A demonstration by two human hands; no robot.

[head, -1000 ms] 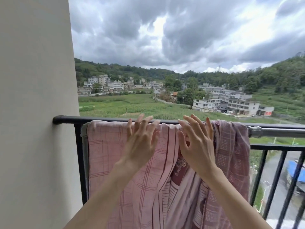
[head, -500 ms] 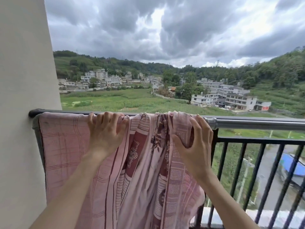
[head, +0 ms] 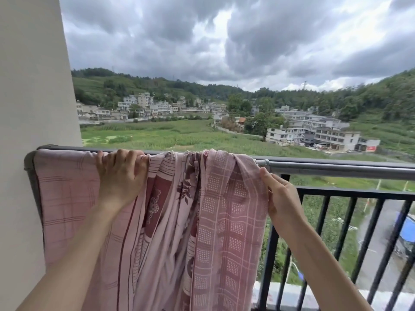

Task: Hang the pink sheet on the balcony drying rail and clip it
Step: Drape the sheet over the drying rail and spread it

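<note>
The pink checked sheet (head: 226, 221) hangs over the metal drying rail (head: 336, 168) at the left part of the balcony, flat near the wall and bunched in folds at the middle. My left hand (head: 120, 173) grips the sheet over the top of the rail, fingers curled round it. My right hand (head: 278, 198) holds the sheet's right edge just below the rail, fingers behind the cloth. No clip is in view.
A white wall (head: 27, 108) closes the left side, where the rail ends. Black railing bars (head: 368, 239) run below the rail on the right, with a street and fields far below. The rail's right stretch is bare.
My left hand curled over the rail and now grips the sheet there. My right hand slid right along the rail, drawing the sheet's edge outward. The view shifted a little.
</note>
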